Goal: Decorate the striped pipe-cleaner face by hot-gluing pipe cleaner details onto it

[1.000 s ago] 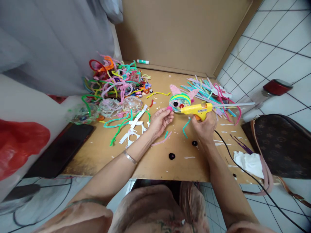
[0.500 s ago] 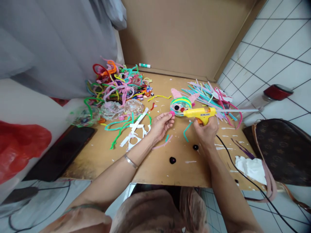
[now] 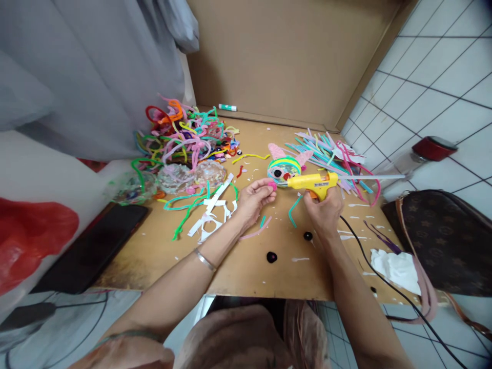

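My right hand (image 3: 325, 209) grips a yellow hot glue gun (image 3: 314, 181) by its orange handle, nozzle pointing left. Its tip is close to a small pink pom-pom (image 3: 272, 185) pinched in the fingertips of my left hand (image 3: 253, 199). Just behind them on the wooden table (image 3: 238, 256) lies a round pipe-cleaner face (image 3: 283, 168) with pink ears, dark eyes and a red spot. The glue gun's black cord (image 3: 384, 282) trails off to the right.
A tangled heap of coloured pipe cleaners (image 3: 184, 132) lies at the back left, a bundle of straight ones (image 3: 333, 152) at the back right. White paper scraps (image 3: 211, 210), two black beads (image 3: 271, 256), a tissue (image 3: 395, 266), a brown bag (image 3: 442, 236) and a black phone (image 3: 100, 236) surround the work.
Both hands have held their grips. The glue gun's nozzle has stayed close to the pom-pom; the view shifted slightly.
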